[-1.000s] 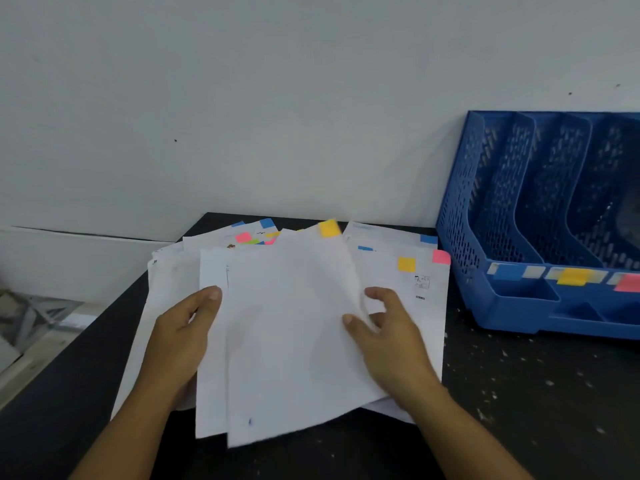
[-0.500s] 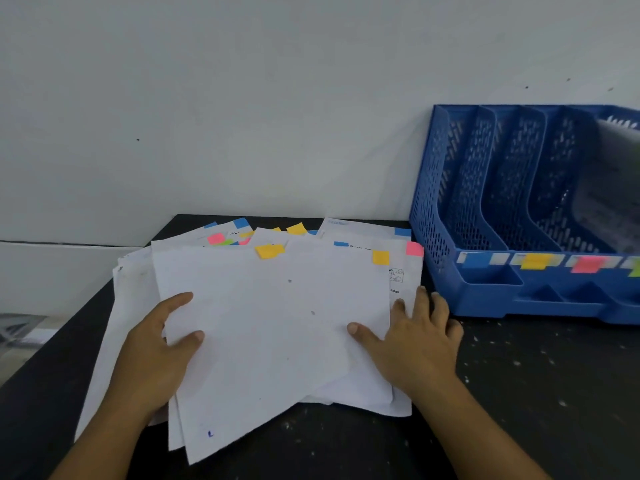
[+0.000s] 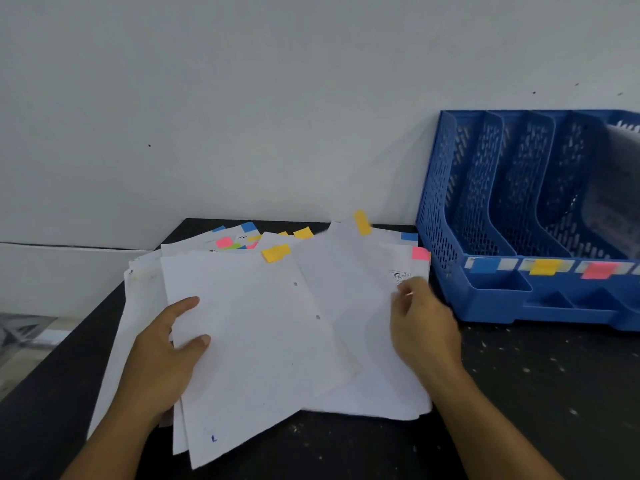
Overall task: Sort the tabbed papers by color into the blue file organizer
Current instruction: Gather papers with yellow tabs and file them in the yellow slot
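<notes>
A loose pile of white papers (image 3: 263,344) with blue, pink, yellow and green tabs lies on the black table. My left hand (image 3: 162,358) holds the pile's left side, thumb on the top sheet, which bears a yellow tab (image 3: 276,252). My right hand (image 3: 424,327) pinches the right edge of another sheet (image 3: 349,289), lifted a little, with a yellow tab (image 3: 362,221) at its top. The blue file organizer (image 3: 491,299) stands at the right against the wall, its slots marked with blue, yellow and pink labels.
The black table (image 3: 519,393) is speckled with white flecks and bare in front of the organizer. A white wall rises right behind the papers. The organizer's far-right slot holds some papers (image 3: 620,188). The table's left edge drops to the floor.
My right hand went from lying flat on the pile's right side to pinching a yellow-tabbed sheet and raising its edge. My left hand stayed on the pile.
</notes>
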